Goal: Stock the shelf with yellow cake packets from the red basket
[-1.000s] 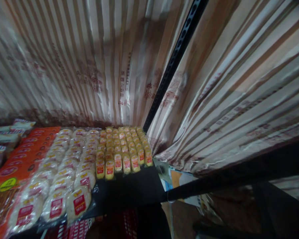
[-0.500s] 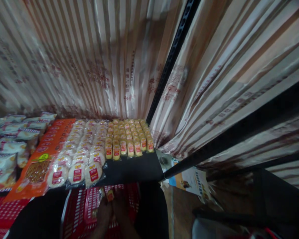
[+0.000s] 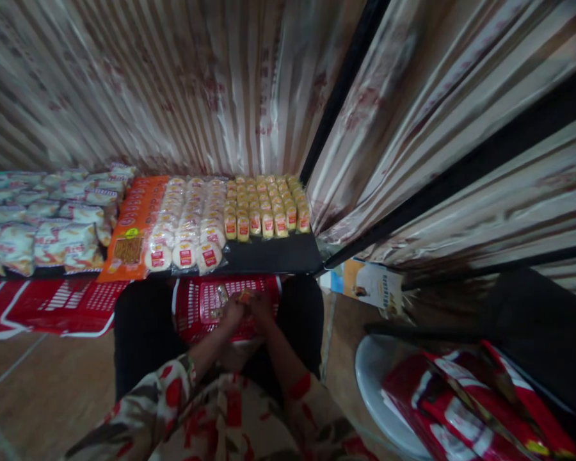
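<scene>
My left hand (image 3: 233, 310) and my right hand (image 3: 261, 307) are close together over a red plastic basket (image 3: 184, 312). A small yellow wrapped cake (image 3: 244, 297) shows at the fingertips between them, and both hands are closed around it. A few small wrapped pieces (image 3: 219, 296) lie in the basket left of my hands. On the black shelf (image 3: 269, 256) just beyond stand rows of similar yellow wrapped cakes (image 3: 267, 224). Beside them are rows of round white packaged cakes (image 3: 185, 254) with red labels. Finger detail is dark and blurred.
Left on the shelf are an orange snack packet (image 3: 129, 246) and several white bags (image 3: 50, 246). More red baskets (image 3: 67, 306) sit below. Black metal posts (image 3: 441, 192) cross at right, above a grey tub (image 3: 372, 368) of red packages. Striped plastic sheeting (image 3: 173, 96) hangs behind.
The view has tilted down and shifted left, so the shelf sits higher and my forearms and sleeves show. My hands stay together over the basket with the yellow wrapped cake.
</scene>
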{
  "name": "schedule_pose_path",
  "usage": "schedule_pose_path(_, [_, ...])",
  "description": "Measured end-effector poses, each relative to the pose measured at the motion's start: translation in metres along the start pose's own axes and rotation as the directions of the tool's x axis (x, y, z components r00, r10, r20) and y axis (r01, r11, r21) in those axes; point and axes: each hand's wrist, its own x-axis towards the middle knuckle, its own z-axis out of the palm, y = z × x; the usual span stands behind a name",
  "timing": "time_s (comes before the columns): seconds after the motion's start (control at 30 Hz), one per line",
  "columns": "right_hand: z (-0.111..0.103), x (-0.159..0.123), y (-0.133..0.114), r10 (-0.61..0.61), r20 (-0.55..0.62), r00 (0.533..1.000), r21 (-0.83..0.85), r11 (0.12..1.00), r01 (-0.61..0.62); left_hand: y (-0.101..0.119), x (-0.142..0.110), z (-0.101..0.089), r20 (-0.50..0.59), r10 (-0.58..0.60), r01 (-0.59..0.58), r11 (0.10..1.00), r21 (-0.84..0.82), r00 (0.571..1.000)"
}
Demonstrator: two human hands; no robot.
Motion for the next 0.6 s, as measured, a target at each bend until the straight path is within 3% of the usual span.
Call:
schedule_pose_path(0.1, [-0.002, 0.003, 0.003, 0.066, -0.006, 0.998, 0.107, 0.992, -0.064, -0.004, -0.001, -0.009, -0.007, 0.041, -0.04, 0.997, 0.073, 0.999])
schedule_pose_path(0.3, [-0.006, 0.002, -0.011, 0.044, -0.047, 0.998, 0.263, 0.964, -0.031, 0.007, -0.003, -0.024, -0.116, 0.23, -0.211, 0.964, 0.161, 0.966])
schedule_pose_path(0.43, [-0.008, 0.0, -0.018, 0.03, -0.065, 0.997, 0.353, 0.936, -0.005, 0.01, -0.001, -0.026, -0.086, 0.305, -0.29, 0.944, 0.159, 0.948])
schedule_pose_path(0.6, [-0.012, -0.005, -0.016, -0.013, -0.066, 0.998, 0.388, 0.921, 0.037, 0.003, -0.001, -0.02, -0.062, 0.305, -0.297, 0.948, 0.115, 0.95])
